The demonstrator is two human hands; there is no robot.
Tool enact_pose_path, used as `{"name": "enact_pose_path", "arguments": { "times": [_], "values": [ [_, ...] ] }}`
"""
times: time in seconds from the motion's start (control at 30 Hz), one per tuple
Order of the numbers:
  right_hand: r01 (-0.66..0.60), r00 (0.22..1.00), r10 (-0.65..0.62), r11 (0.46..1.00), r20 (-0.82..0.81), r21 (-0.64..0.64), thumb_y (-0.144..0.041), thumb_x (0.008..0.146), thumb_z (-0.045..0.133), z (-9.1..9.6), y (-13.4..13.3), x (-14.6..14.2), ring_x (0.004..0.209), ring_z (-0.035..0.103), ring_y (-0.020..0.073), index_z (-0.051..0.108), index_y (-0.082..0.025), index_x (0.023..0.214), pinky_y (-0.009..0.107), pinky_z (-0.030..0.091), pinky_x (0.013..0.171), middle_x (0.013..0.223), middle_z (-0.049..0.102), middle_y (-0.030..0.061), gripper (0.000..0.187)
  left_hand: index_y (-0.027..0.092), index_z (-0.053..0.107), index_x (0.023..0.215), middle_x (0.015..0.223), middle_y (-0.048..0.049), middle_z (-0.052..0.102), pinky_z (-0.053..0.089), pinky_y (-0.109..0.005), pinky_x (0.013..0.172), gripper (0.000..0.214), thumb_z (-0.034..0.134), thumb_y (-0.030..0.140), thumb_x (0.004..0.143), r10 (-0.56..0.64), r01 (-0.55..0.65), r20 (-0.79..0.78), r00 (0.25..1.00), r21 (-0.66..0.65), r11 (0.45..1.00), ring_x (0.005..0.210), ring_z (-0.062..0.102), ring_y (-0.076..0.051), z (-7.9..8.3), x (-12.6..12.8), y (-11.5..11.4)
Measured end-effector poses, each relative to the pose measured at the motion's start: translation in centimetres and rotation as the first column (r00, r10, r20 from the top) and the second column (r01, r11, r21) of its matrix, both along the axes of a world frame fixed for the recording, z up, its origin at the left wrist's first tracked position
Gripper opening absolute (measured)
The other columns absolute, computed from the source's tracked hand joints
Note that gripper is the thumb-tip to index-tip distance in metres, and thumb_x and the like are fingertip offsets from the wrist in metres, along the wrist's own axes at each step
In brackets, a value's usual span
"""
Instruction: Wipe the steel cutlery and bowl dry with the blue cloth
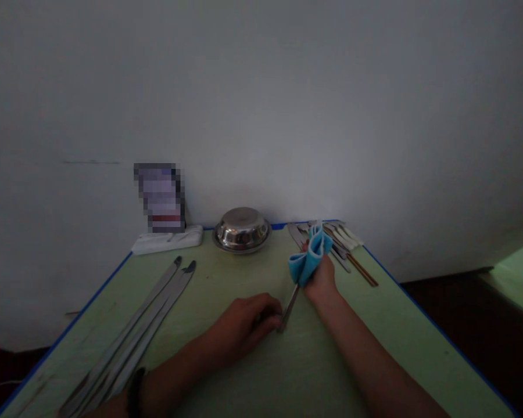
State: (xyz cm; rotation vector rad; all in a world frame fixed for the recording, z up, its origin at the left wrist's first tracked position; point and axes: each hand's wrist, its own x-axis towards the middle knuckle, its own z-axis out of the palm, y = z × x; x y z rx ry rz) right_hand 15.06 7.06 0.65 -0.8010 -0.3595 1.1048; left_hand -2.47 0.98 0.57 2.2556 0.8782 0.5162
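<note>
The table (226,278) bears long utensils (162,307); metal dishes (243,230); cutlery (342,235); chopsticks (362,270).

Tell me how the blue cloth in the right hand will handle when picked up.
The blue cloth is probably floppy, since it bends into loose loops at the right hand. It is likely light, as its layers look thin. It seems unlikely to roll, being bunched rather than round.

No text is legible. The upright panel (163,197) by the white pad (169,240), at the table's (226,276) far left corner, is masked by coarse pixels; pale bands and one dark red band near its base show, but letters or numbers in them cannot be made out.
</note>
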Motion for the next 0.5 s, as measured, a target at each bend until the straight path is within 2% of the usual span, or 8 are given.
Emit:
{"name": "enact_pose_path", "arguments": {
  "times": [0.03,0.1,0.17,0.27,0.4,0.5],
  "values": [
    [-0.004,0.994,0.001,1.000,-0.105,-0.021,-0.026,0.064,0.062,0.5,-0.1,-0.1,0.036,0.047,0.0070,0.049,-0.019,0.062,0.018,0.041,0.037,0.045,0.052,-0.0090,0.015,0.018,0.052,0.087,0.074,0.0008,0.057,0.037,-0.020,0.058,0.017,0.045,0.034,0.086,-0.004,0.004,-0.028,1.000,-0.006,1.000,0.064,0.052,-0.011,0.0,0.1,0.0],
    [0.004,0.984,-0.013,0.999,-0.179,-0.048,-0.021,0.063,0.060,1.4,-0.3,0.0,0.033,0.042,0.0057,0.044,-0.020,0.058,0.017,0.038,0.034,0.043,0.048,-0.0099,0.016,0.019,0.051,0.084,0.070,0.0025,0.055,0.035,-0.020,0.054,0.020,0.053,0.038,0.081,-0.018,0.018,-0.087,0.996,-0.003,1.000,0.060,0.050,-0.011,0.2,0.2,-0.1],
    [0.011,0.983,-0.022,0.998,-0.185,-0.064,-0.019,0.063,0.058,1.8,-0.4,0.3,0.031,0.040,0.0056,0.041,-0.020,0.055,0.016,0.035,0.031,0.041,0.045,-0.0102,0.018,0.019,0.051,0.083,0.070,0.0027,0.055,0.034,-0.021,0.055,0.020,0.055,0.039,0.080,-0.035,0.037,-0.118,0.992,0.018,0.999,0.059,0.049,-0.011,0.3,0.4,0.0],
    [0.010,0.981,-0.028,0.995,-0.194,-0.094,-0.015,0.061,0.056,1.6,-0.5,0.7,0.031,0.041,0.0060,0.039,-0.020,0.053,0.016,0.036,0.032,0.039,0.043,-0.0103,0.019,0.019,0.052,0.084,0.073,0.0012,0.056,0.036,-0.021,0.058,0.016,0.049,0.035,0.084,-0.039,0.040,-0.110,0.993,0.009,0.999,0.063,0.051,-0.011,0.4,0.6,0.2],
    [0.007,0.976,-0.027,0.996,-0.214,-0.094,-0.014,0.065,0.053,1.2,-0.5,0.6,0.035,0.046,0.0066,0.044,-0.020,0.058,0.017,0.040,0.037,0.044,0.051,-0.0087,0.012,0.018,0.053,0.086,0.072,0.0014,0.055,0.036,-0.021,0.057,0.019,0.050,0.037,0.084,-0.046,0.045,-0.063,0.997,-0.005,0.999,0.062,0.050,-0.011,0.2,0.7,0.3],
    [-0.003,0.971,-0.019,0.996,-0.237,-0.091,-0.016,0.067,0.053,1.3,-0.5,0.6,0.037,0.047,0.0068,0.047,-0.020,0.060,0.018,0.042,0.039,0.046,0.053,-0.0092,0.010,0.018,0.054,0.080,0.069,0.0020,0.053,0.034,-0.020,0.057,0.022,0.051,0.039,0.083,-0.087,0.088,-0.069,0.994,0.014,0.996,0.061,0.048,-0.011,0.0,0.6,0.3]
  ]
}}
